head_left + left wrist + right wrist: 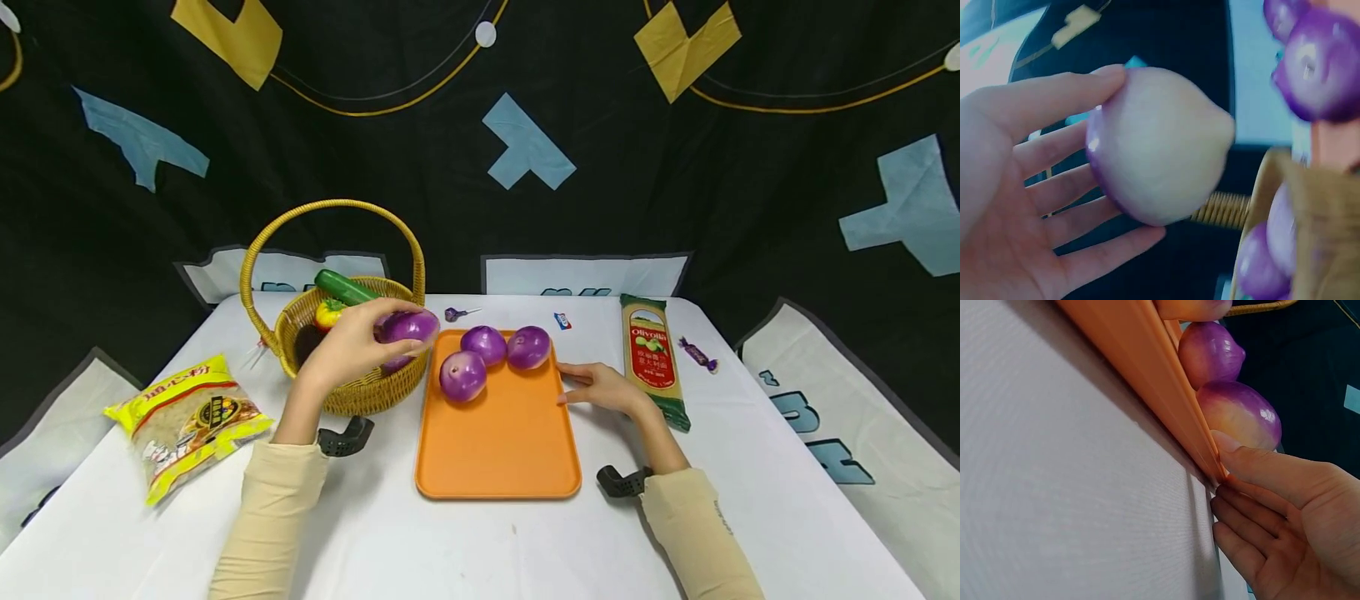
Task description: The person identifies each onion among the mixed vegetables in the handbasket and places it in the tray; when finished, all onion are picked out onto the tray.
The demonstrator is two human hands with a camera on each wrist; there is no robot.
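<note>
My left hand [352, 346] holds a purple onion [407, 327] over the right rim of the wicker basket [352, 392], fingers curled round it. In the left wrist view the onion [1160, 144] fills the palm of that hand [1035, 187]. Three more purple onions [462, 375] [483, 343] [528, 347] lie at the far end of the orange tray [498, 442]. My right hand [603, 386] rests on the table with straight fingers [1272, 469] touching the tray's right edge [1166, 406], beside an onion [1240, 415].
The basket holds a cucumber [345, 287] and a yellow-red vegetable [328, 314]. A yellow food packet [187, 421] lies left, a pasta packet [654, 354] right of the tray. Small wrapped candies [699, 353] [457, 313] and a small blue-and-red packet [562, 321] lie near the far edge.
</note>
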